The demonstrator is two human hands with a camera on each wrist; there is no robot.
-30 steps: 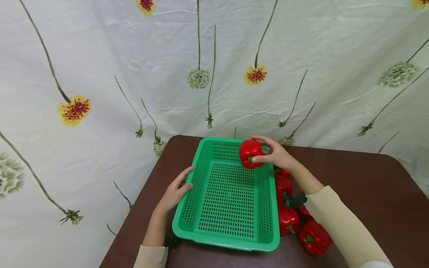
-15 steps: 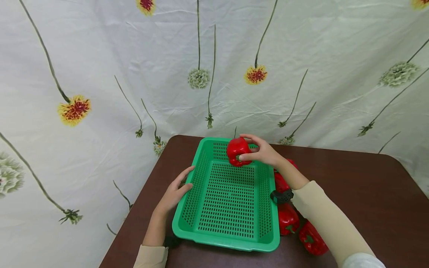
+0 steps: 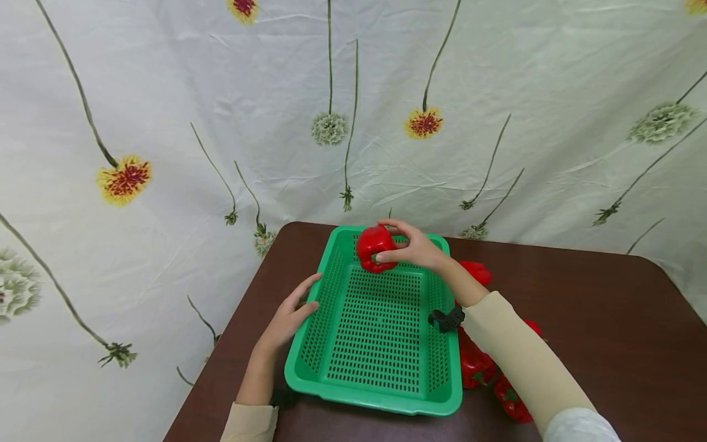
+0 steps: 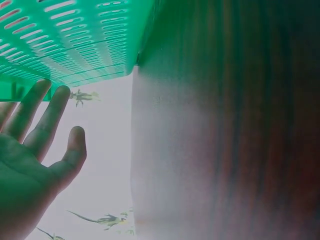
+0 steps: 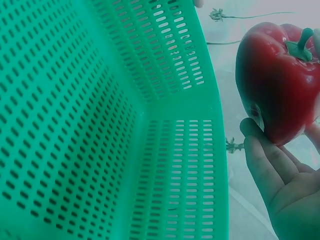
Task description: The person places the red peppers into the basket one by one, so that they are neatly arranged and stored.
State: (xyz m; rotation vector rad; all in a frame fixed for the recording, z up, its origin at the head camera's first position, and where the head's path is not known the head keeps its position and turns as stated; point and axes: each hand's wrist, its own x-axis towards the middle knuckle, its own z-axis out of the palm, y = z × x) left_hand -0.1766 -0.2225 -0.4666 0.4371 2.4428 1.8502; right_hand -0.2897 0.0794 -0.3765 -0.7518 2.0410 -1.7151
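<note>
My right hand (image 3: 415,248) holds a red bell pepper (image 3: 371,250) above the far end of a green plastic basket (image 3: 375,400). The right wrist view shows the pepper (image 5: 275,82) with its green stem, the fingers (image 5: 265,160) supporting it beyond the basket's rim. The perforated basket floor is bare. At the basket's left side, my left hand (image 3: 286,316) has its fingers and thumb at the rim. Seen from the left wrist, its fingers (image 4: 47,125) are spread and nearly straight, fingertips close to the basket's slotted wall (image 4: 100,45).
Several more red bell peppers (image 3: 476,368) lie on the dark brown table (image 3: 596,319) right of the basket, partly hidden by the right arm. A black band (image 3: 446,320) is on the right wrist. A flower-printed white cloth (image 3: 276,92) hangs behind the table.
My right hand has carried the bell pepper leftward across the basket's far end, from its right corner toward the middle. The left hand and the basket have stayed in place.
</note>
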